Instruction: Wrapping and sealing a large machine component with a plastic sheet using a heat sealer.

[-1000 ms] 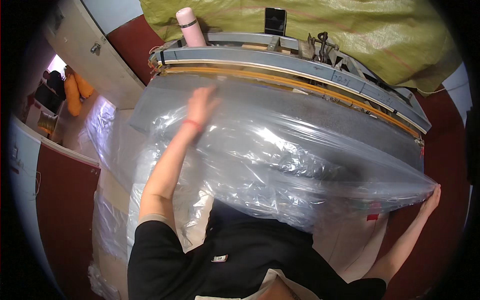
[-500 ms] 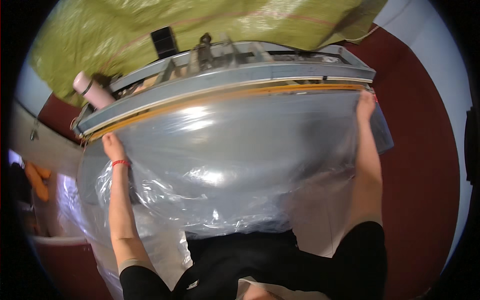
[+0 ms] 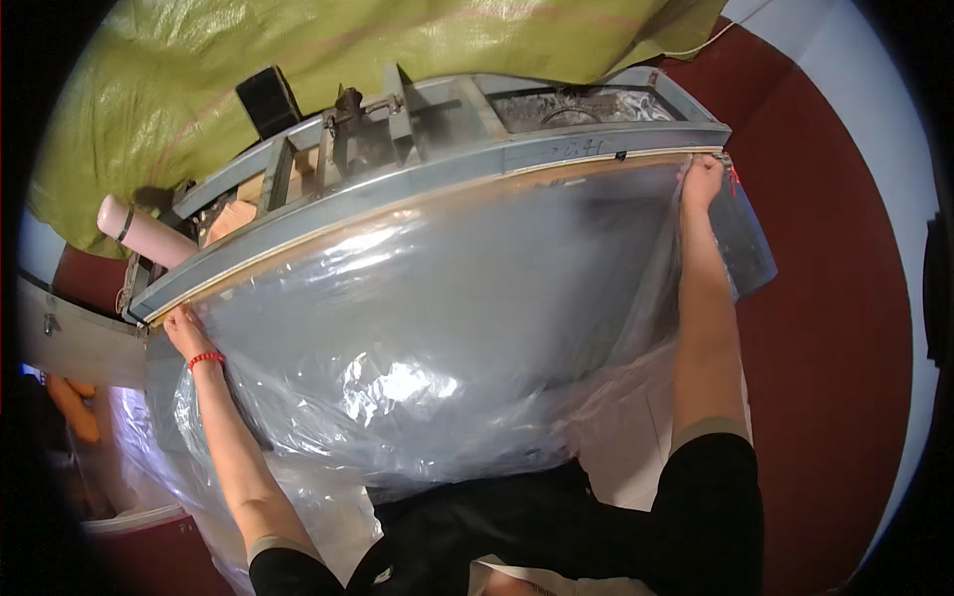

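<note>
A wide sheet of clear plastic film [image 3: 427, 288] is stretched between my hands over a grey work surface, its near part crumpled and hanging toward my body. My left hand [image 3: 185, 330], with a red bead bracelet on the wrist, pinches the film's far left corner by the end of a long grey metal bar [image 3: 427, 177]. At the bar's right end my right hand [image 3: 702, 179] grips the far right corner. Between the hands the film's far edge lies along the orange strip under the bar. Fingertips of both hands are partly hidden.
Behind the bar is a metal frame [image 3: 487, 107] with crosspieces and a dark clamp-like fitting [image 3: 348, 107]. A pink bottle [image 3: 149, 234] leans at its left end, and a black box-like object [image 3: 267, 102] stands behind. Yellow-green woven sheeting [image 3: 397, 40] covers the back.
Both hands have moved the film's far edge up against the bar, covering more of the orange strip. The left hand has shifted outward to the left, and the view has tilted slightly.
</note>
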### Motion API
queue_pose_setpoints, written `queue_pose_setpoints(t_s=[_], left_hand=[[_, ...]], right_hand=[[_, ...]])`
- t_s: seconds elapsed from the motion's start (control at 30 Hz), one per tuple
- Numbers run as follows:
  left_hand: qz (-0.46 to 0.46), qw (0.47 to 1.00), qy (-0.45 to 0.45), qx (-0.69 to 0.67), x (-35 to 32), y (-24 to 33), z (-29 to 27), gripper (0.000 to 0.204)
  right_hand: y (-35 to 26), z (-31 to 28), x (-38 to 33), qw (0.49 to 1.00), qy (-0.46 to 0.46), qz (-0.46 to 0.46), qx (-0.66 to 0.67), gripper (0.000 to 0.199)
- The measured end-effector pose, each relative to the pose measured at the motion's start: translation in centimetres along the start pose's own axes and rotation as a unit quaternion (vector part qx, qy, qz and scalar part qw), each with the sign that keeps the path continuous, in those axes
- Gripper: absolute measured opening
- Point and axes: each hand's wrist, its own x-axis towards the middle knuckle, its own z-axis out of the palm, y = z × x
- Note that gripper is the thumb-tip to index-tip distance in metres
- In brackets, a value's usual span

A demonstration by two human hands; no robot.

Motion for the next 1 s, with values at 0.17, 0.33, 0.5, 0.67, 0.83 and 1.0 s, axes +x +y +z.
queue_pose_setpoints(t_s=[0.17, 0.33, 0.5, 0.67, 0.83, 1.0], left_hand=[[-0.001, 0.999, 0.038, 0.002, -0.4, 0.3, 0.2, 0.013], [-0.048, 0.995, -0.015, 0.084, -2.1, 2.8, 1.3, 0.008], [0.056, 0.979, -0.192, 0.036, -8.0, 10.6, -1.0, 0.005], [0.127, 0.987, -0.096, -0.017, -11.1, 15.7, -6.0, 0.006], [0.12, 0.965, -0.062, 0.224, -10.1, 12.2, -12.0, 0.016], [0.173, 0.75, -0.166, 0.616, -13.7, 9.5, -16.8, 0.041]], right_hand=[[-0.8, 0.1, -0.5, 0.999, 0.044, -0.011, -0.006, 0.014], [-6.8, 1.5, -4.1, 0.95, 0.187, -0.068, -0.239, 0.019], [-17.2, 8.7, -17.8, 0.922, -0.153, -0.354, -0.037, 0.017], [-23.7, 13.0, -33.9, 0.769, -0.427, -0.475, -0.026, 0.027], [-22.5, 10.0, -36.1, 0.691, -0.72, -0.07, 0.014, 0.018], [-14.9, 2.5, -22.8, 0.889, -0.435, -0.06, -0.125, 0.016]])
